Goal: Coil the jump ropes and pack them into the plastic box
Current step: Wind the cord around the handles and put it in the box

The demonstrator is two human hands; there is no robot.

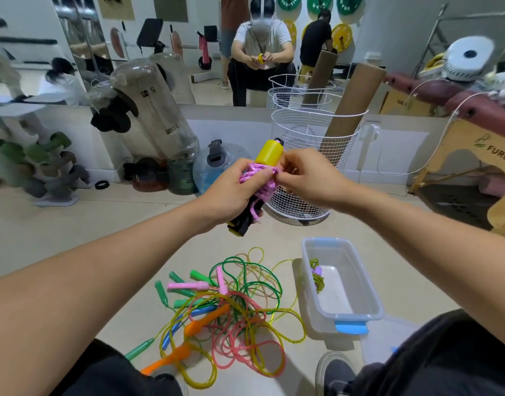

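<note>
Pink rope (262, 181) is wound in a bundle round its handles, and I hold it up high above the plastic box (341, 284). My left hand (235, 192) is wrapped round the bundle, fingers curled tight. My right hand (302, 175) pinches the rope near the yellow handle (269, 152), which sticks out of the top. A black and yellow end (241, 224) pokes out below my left hand.

I think I am finishing the wrap on this rope. To do it well, I should keep my left hand squeezing so the loops do not slip, and pull the last bit snug with my right hand, then tuck the end under a loop.

The box sits on the floor (59, 224) and has one small coiled rope (317, 277) inside already. Just left of the box lies a messy pile of ropes (234, 304), green, pink, orange and yellow, all tangled. Those are not coiled yet, so lots of work is left.
</note>
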